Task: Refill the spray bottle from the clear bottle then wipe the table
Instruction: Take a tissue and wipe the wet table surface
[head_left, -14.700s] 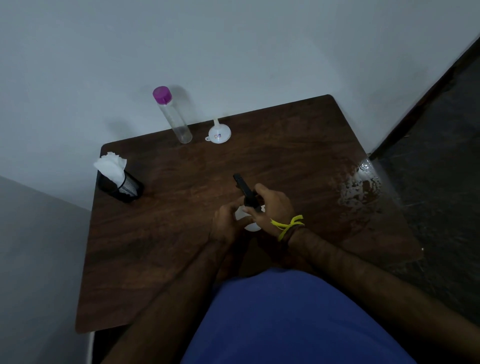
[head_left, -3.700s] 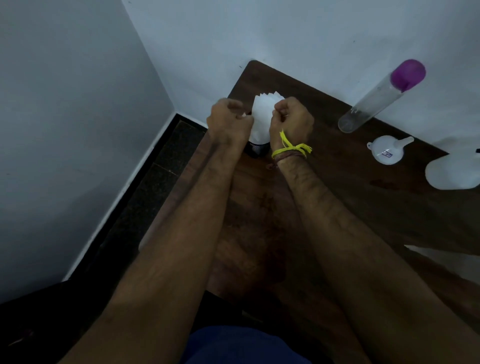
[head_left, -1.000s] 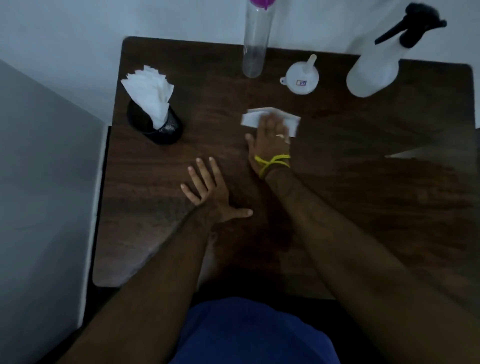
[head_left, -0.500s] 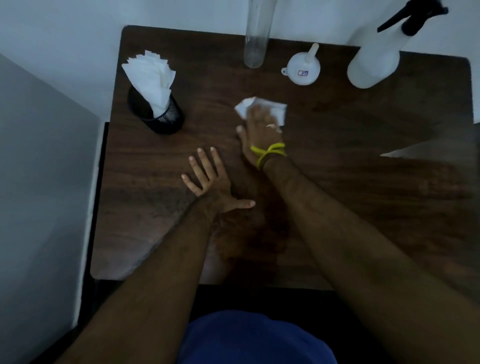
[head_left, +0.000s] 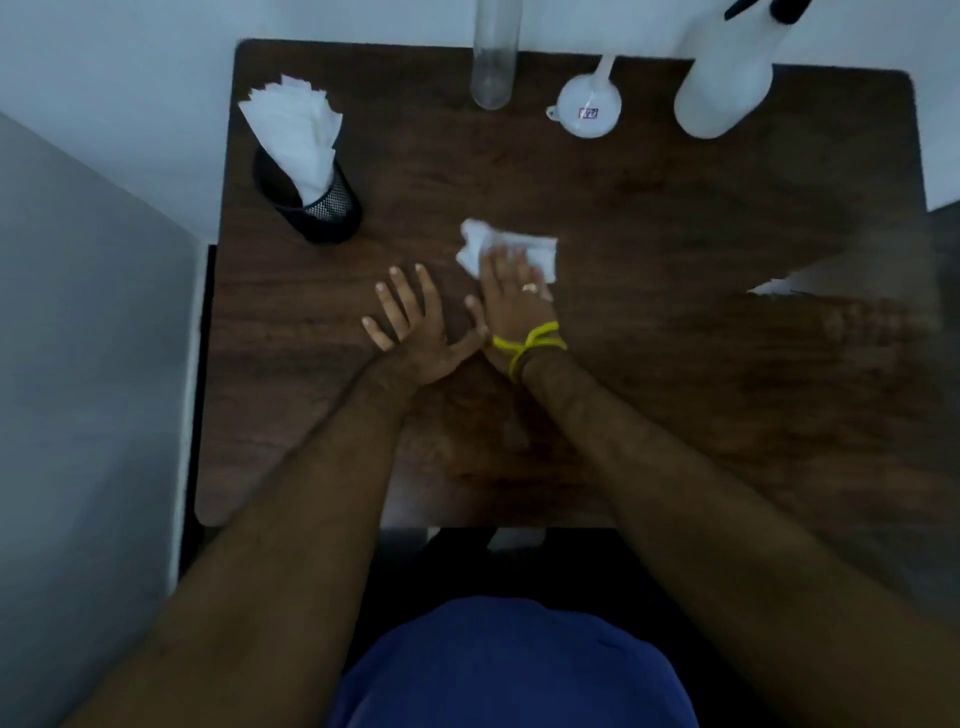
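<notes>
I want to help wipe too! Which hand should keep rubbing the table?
The right hand: it already presses the white tissue flat on the table. The left hand only rests spread on the wood, holding nothing.

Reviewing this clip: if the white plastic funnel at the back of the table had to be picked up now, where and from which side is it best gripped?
Probably by the narrow spout of the white plastic funnel, pinched from above. It rests on its wide mouth with the spout pointing up and slightly toward the wall, so the spout is the slimmest exposed part; the broad cone offers less purchase.

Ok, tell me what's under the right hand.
A white tissue, pressed flat on the table by the right hand. The part beneath the palm is hidden.
</notes>
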